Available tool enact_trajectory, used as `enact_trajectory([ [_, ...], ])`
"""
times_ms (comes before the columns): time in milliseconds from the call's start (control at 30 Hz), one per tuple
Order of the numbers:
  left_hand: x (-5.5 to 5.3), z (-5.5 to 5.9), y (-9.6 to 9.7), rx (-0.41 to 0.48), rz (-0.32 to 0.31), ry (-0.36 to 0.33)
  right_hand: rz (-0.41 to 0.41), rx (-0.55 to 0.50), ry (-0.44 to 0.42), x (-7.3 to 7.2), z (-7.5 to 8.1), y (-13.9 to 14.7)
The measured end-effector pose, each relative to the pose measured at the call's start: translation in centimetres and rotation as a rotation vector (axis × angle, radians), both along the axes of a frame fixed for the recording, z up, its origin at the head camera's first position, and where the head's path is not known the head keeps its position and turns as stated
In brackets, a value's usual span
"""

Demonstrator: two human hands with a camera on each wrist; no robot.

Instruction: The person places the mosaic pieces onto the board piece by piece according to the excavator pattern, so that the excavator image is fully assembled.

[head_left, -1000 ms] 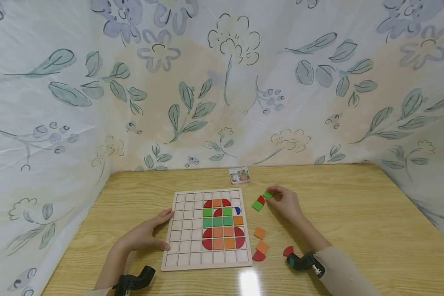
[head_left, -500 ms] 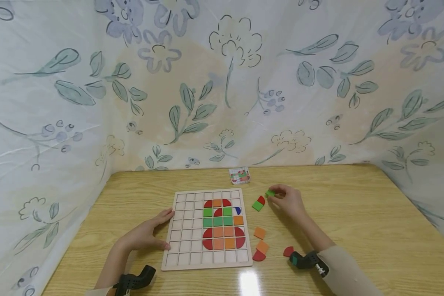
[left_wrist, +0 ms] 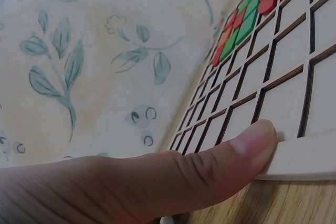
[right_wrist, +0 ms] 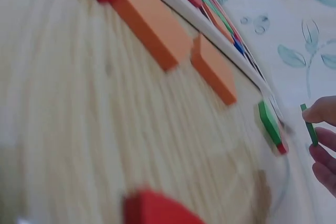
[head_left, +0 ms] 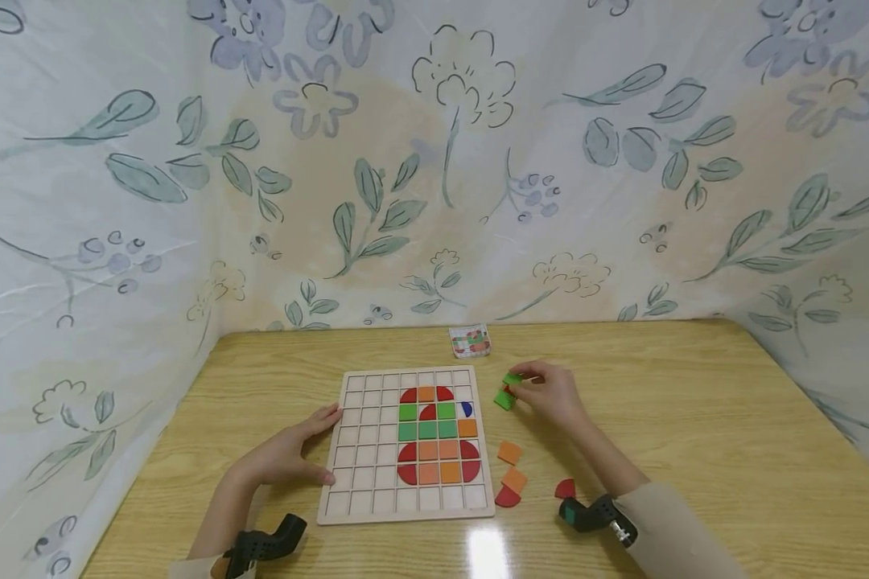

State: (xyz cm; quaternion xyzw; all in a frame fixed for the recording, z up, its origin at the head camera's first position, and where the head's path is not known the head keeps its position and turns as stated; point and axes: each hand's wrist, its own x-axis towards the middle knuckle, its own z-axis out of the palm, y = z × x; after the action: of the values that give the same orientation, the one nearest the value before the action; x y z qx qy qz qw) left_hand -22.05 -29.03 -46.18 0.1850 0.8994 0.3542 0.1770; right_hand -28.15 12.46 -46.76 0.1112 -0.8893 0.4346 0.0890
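A square wooden grid board (head_left: 405,519) lies on the table, with red, orange, green and blue tiles in several cells of its right half. My left hand (head_left: 286,458) rests along the board's left edge, fingers spread; in the left wrist view the thumb (left_wrist: 226,166) lies on the rim. Beyond the board's right side, my right hand (head_left: 553,396) pinches a green square tile (right_wrist: 310,125) between thumb and fingertips, raised off the table. Just below it lie another green tile (head_left: 504,400) and a red quarter-round tile (head_left: 508,389), partly covered by the fingers.
Two orange tiles (head_left: 509,453) and a red quarter-round tile (head_left: 508,497) lie right of the board. Another red tile (head_left: 566,488) is beside the right wrist camera (head_left: 586,513). A small pattern card (head_left: 470,341) lies behind the board, before the floral cloth (head_left: 463,161).
My right hand has lifted the green tile from the table and moved left with it, over the green and red tiles. The left hand stays on the board's edge.
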Motion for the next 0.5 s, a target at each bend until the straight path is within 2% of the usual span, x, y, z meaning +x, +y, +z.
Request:
enact_trajectory([
  [200, 0.0, 0.0, 0.0, 0.004, -0.003, 0.010, 0.071, 0.007, -0.007, 0.5, 0.3, -2.0],
  [500, 0.0, -0.1, 0.1, 0.004, -0.005, 0.014, 0.174, -0.042, 0.002, 0.8, 0.3, -4.6],
])
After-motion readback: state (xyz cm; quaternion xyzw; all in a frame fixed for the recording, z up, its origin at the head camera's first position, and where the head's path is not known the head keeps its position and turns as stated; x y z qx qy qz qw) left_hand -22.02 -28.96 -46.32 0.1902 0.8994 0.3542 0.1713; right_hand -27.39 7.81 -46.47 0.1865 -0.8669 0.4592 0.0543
